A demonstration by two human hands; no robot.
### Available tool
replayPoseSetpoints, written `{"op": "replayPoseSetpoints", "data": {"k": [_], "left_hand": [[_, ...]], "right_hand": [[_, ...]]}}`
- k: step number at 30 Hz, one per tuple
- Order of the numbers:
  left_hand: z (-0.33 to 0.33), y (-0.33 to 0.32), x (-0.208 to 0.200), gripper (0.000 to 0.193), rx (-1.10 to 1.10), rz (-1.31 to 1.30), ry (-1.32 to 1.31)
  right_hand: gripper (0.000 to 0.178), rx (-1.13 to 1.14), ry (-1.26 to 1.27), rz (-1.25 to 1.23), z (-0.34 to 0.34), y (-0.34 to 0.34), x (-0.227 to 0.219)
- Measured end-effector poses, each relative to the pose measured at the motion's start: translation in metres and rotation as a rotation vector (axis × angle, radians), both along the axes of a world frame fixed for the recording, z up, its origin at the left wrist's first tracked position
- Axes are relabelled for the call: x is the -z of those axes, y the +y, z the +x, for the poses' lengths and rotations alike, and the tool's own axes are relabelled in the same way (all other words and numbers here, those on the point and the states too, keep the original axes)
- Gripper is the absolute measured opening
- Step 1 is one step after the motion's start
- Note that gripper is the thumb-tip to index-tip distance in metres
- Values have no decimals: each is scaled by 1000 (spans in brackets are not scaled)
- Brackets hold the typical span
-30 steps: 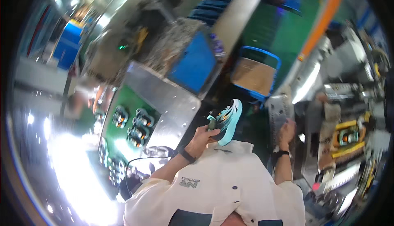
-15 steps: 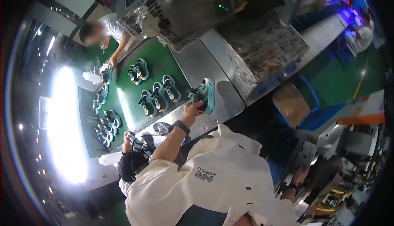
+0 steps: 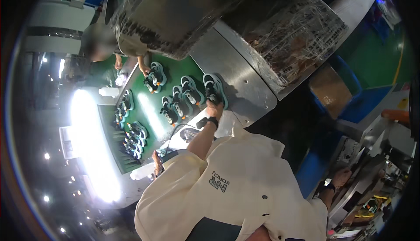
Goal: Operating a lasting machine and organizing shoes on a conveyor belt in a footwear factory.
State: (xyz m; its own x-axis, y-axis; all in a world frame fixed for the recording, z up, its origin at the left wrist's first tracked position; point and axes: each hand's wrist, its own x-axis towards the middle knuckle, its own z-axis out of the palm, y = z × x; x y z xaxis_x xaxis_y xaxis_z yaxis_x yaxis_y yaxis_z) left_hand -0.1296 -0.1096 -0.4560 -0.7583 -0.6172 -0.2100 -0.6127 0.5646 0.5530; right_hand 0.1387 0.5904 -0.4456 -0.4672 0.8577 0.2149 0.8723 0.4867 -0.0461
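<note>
A black-and-white sneaker (image 3: 214, 86) with a pale teal sole stands at the right end of a row, beside several like it. My left hand (image 3: 214, 108), with a dark band on its wrist, is closed on its near end. Out to the right, my right hand (image 3: 341, 177) is by the edge of a cluttered bench; its fingers are too dim to read. The row of sneakers (image 3: 177, 103) rests on a green work surface (image 3: 164, 129). A co-worker's hand (image 3: 143, 67) touches a pair of sneakers (image 3: 155, 77) farther back.
More sneakers (image 3: 135, 140) stand at the left, near a bright lamp (image 3: 94, 144). Metal plate (image 3: 236, 70) and plastic-wrapped machinery (image 3: 170, 17) lie beyond. A blue-framed chair (image 3: 332, 90) stands right. Another person's hand (image 3: 157, 162) shows beside my left sleeve.
The sneaker in my left hand has gone from tilted over the metal plate to standing at the row's end. The co-worker's hand has moved to the back pair. My view has shifted.
</note>
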Motion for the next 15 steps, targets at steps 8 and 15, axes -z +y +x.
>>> {"op": "replayPoseSetpoints", "data": {"k": [8, 15], "left_hand": [[-9, 31, 4, 80, -1, 55, -117], [-25, 3, 10, 58, -185, 308, 12]], "right_hand": [[40, 170, 21, -125, -17, -1, -26], [35, -69, -82, -229, -2, 30, -6]]}}
